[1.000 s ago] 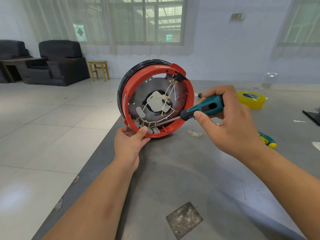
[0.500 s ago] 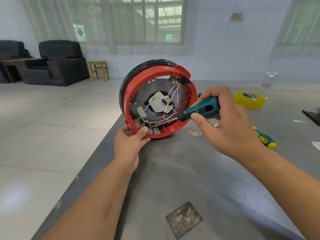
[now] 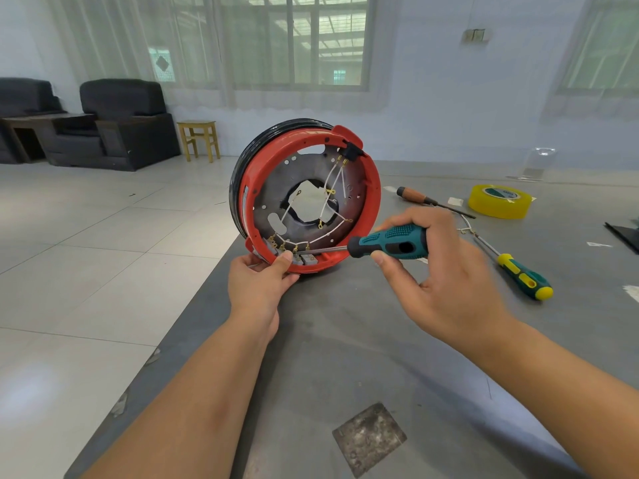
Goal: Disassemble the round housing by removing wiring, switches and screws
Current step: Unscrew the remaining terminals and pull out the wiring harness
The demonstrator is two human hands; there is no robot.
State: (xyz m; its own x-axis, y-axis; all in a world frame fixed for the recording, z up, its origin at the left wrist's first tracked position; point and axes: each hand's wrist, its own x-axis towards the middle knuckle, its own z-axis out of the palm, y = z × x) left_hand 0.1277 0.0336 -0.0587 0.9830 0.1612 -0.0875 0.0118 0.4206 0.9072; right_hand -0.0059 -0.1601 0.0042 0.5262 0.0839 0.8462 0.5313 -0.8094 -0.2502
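The round housing (image 3: 371, 202) has a red rim and a dark metal plate, and it stands on edge at the grey table's left side, open face toward me. White wires (image 3: 332, 188) with brass terminals cross the plate, and grey switch blocks (image 3: 307, 260) sit at its bottom rim. My left hand (image 3: 257, 288) grips the bottom rim, thumb on the inside. My right hand (image 3: 446, 271) holds a teal-handled screwdriver (image 3: 387, 242). Its shaft lies nearly level, the tip at the terminals by the switch blocks.
On the grey table (image 3: 345, 340) to the right lie a green-yellow screwdriver (image 3: 522, 276), a wooden-handled screwdriver (image 3: 415, 197), a yellow tape roll (image 3: 499, 200) and a loose wire piece (image 3: 466, 226). The table's left edge runs close to the housing. A metal square (image 3: 369, 439) sits near me.
My right hand dropped and swung the screwdriver from a slant to nearly level, with its tip lower at the bottom terminals. The housing and my left hand stayed put.
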